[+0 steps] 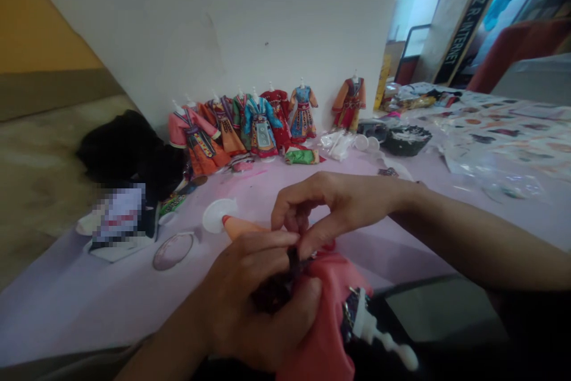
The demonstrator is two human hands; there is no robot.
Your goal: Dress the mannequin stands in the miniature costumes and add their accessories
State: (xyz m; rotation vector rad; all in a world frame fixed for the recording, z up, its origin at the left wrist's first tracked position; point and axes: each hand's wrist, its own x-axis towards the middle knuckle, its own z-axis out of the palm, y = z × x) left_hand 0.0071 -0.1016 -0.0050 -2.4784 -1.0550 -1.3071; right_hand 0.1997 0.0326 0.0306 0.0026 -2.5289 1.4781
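Observation:
My left hand (254, 298) and my right hand (330, 208) meet over a pink doll garment (321, 315), pinching a dark fabric piece (279, 286) at its top. A white plastic doll stand peg (370, 327) sticks out from the garment toward the lower right. Just beyond my left hand lies a peach-orange doll part (241, 227) beside a white round stand base (214, 216). My fingers hide most of the dark piece, and I cannot tell exactly how each hand grips it.
Several embroidered doll dresses (250, 122) on white stands line the wall on a lilac tablecloth (134, 309). A black cloth bundle (125, 149) sits left, a dark bowl (407, 140) back right, and printed plastic sheets (504, 131) cover the right.

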